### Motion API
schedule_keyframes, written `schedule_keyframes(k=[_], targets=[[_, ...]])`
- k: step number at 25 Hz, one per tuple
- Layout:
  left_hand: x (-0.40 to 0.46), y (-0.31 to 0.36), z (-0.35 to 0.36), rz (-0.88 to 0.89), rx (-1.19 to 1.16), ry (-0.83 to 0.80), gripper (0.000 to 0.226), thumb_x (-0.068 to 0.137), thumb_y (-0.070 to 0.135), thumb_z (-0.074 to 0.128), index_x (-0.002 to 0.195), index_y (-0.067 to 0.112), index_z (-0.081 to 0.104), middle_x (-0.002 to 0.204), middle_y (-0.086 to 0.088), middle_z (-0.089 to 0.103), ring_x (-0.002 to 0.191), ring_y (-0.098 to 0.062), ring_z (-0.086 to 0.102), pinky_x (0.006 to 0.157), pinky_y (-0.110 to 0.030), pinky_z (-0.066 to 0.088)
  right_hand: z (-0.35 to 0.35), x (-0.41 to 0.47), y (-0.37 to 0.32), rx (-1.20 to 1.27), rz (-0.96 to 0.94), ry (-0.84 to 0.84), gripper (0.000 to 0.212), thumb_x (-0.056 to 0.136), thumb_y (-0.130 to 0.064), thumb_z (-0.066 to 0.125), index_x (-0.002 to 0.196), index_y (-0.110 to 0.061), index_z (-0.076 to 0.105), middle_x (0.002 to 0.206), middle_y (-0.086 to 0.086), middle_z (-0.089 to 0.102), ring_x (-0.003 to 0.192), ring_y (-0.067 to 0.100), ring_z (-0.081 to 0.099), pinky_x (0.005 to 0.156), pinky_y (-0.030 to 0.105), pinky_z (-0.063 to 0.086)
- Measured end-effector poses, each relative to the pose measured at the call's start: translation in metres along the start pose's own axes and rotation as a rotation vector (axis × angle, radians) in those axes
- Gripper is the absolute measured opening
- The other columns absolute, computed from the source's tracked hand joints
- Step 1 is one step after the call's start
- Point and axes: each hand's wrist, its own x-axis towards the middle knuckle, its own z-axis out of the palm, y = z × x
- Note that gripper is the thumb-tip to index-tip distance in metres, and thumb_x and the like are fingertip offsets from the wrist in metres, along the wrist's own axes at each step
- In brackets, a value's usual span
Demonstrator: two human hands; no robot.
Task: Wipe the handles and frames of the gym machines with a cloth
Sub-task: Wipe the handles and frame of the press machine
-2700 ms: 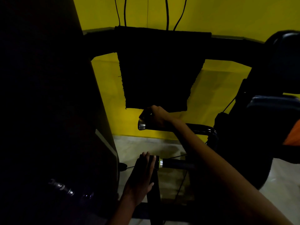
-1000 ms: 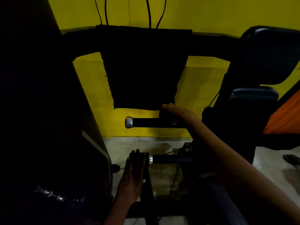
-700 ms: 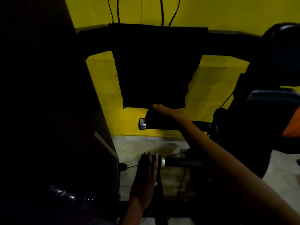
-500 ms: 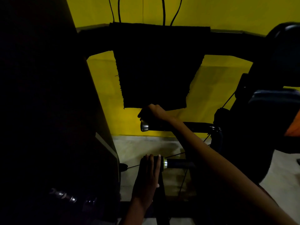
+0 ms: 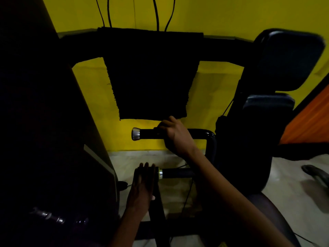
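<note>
Two black machine handles with chrome end caps stick out to the left. My right hand (image 5: 176, 136) is curled round the upper handle (image 5: 147, 134), a hand's width in from its cap. Something dark bunches under the fingers; it is too dim to tell whether it is a cloth. My left hand (image 5: 142, 186) lies flat with straight fingers against the capped end of the lower handle (image 5: 178, 172) and the black upright post there. The upper handle bends down into a glossy black frame tube (image 5: 211, 145).
A dark square of fabric (image 5: 151, 77) hangs from a black crossbar above the handles. A broad black column (image 5: 44, 122) fills the left. Padded seat cushions (image 5: 288, 59) stand at right, next to an orange panel (image 5: 309, 118). The floor is pale tile, the wall yellow.
My right hand has slid along the upper handle from the chrome cap toward the bend, uncovering the grip's left part. My left hand has stayed at the lower handle's end.
</note>
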Motion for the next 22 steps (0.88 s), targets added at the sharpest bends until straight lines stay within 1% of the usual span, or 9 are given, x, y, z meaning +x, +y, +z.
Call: schedule_keyframes(k=[1, 2, 4, 6, 10, 14, 16, 18, 22], targets=[[0.004, 0.004, 0.004, 0.012, 0.142, 0.165, 0.13, 0.034, 0.042, 0.094, 0.144, 0.006, 0.036, 0.148, -0.019, 0.035, 0.134, -0.04, 0.038, 0.1, -0.042, 0.046, -0.008, -0.007, 0.005, 0.004, 0.038, -0.006, 0.026, 0.076, 0.006, 0.064, 0.097, -0.009, 0.072, 0.089, 0.006, 0.067, 0.082, 0.028, 0.056, 0.06, 0.035, 0.047], [0.01, 0.008, -0.001, 0.024, 0.184, 0.179, 0.138, 0.015, 0.045, 0.093, 0.138, 0.005, 0.044, 0.139, -0.021, 0.047, 0.126, -0.042, 0.046, 0.094, -0.046, 0.048, -0.014, -0.015, 0.012, -0.01, 0.056, 0.003, 0.024, 0.078, 0.006, 0.061, 0.095, -0.007, 0.072, 0.089, 0.007, 0.068, 0.082, 0.028, 0.056, 0.06, 0.034, 0.047], [0.007, 0.014, 0.001, -0.002, 0.244, 0.112, 0.145, 0.004, 0.043, 0.092, 0.135, 0.004, 0.043, 0.129, -0.022, 0.056, 0.12, -0.044, 0.053, 0.094, -0.051, 0.046, -0.023, -0.031, 0.022, -0.043, 0.06, -0.015, 0.023, 0.08, 0.005, 0.055, 0.094, -0.005, 0.071, 0.09, 0.009, 0.068, 0.08, 0.029, 0.057, 0.059, 0.032, 0.047], [0.003, 0.022, -0.003, 0.049, 0.326, 0.138, 0.147, 0.003, 0.042, 0.093, 0.135, 0.004, 0.039, 0.127, -0.022, 0.058, 0.118, -0.043, 0.055, 0.096, -0.051, 0.043, -0.029, -0.039, 0.029, -0.06, 0.114, -0.04, 0.023, 0.079, 0.008, 0.057, 0.094, -0.003, 0.07, 0.09, 0.011, 0.068, 0.079, 0.031, 0.057, 0.059, 0.034, 0.048], [0.006, 0.017, -0.003, 0.081, 0.393, 0.193, 0.151, 0.001, 0.04, 0.093, 0.135, 0.003, 0.037, 0.125, -0.024, 0.059, 0.116, -0.044, 0.056, 0.096, -0.051, 0.044, -0.041, -0.073, 0.048, -0.109, 0.337, 0.067, 0.025, 0.078, 0.009, 0.062, 0.098, -0.005, 0.068, 0.091, 0.011, 0.065, 0.077, 0.031, 0.055, 0.053, 0.035, 0.048], [0.009, 0.012, 0.004, 0.086, 0.421, 0.196, 0.15, 0.005, 0.04, 0.094, 0.138, 0.004, 0.034, 0.128, -0.023, 0.057, 0.119, -0.044, 0.054, 0.102, -0.051, 0.039, -0.041, -0.104, 0.051, -0.188, 0.369, 0.142, 0.034, 0.078, 0.005, 0.069, 0.11, -0.004, 0.065, 0.096, 0.012, 0.063, 0.076, 0.028, 0.056, 0.054, 0.035, 0.049], [0.01, 0.01, 0.004, 0.102, 0.436, 0.213, 0.151, 0.007, 0.039, 0.095, 0.14, 0.005, 0.033, 0.13, -0.023, 0.055, 0.121, -0.043, 0.052, 0.106, -0.05, 0.035, -0.036, -0.112, 0.051, -0.203, 0.41, 0.191, 0.029, 0.079, 0.002, 0.069, 0.108, -0.003, 0.065, 0.091, 0.012, 0.06, 0.074, 0.028, 0.055, 0.054, 0.035, 0.049], [0.011, 0.008, 0.005, 0.102, 0.435, 0.209, 0.151, 0.008, 0.039, 0.095, 0.14, 0.005, 0.033, 0.131, -0.022, 0.054, 0.122, -0.043, 0.051, 0.103, -0.051, 0.037, -0.031, -0.121, 0.05, -0.221, 0.461, 0.232, 0.023, 0.081, 0.001, 0.068, 0.104, -0.002, 0.065, 0.085, 0.012, 0.057, 0.069, 0.026, 0.053, 0.054, 0.033, 0.046], [0.012, 0.008, 0.006, 0.104, 0.429, 0.221, 0.149, 0.008, 0.038, 0.096, 0.14, 0.005, 0.033, 0.13, -0.022, 0.055, 0.121, -0.043, 0.052, 0.101, -0.051, 0.039, -0.017, -0.151, 0.043, -0.214, 0.524, 0.198, 0.023, 0.08, -0.002, 0.069, 0.103, -0.001, 0.063, 0.086, 0.012, 0.056, 0.07, 0.025, 0.051, 0.054, 0.032, 0.042]])
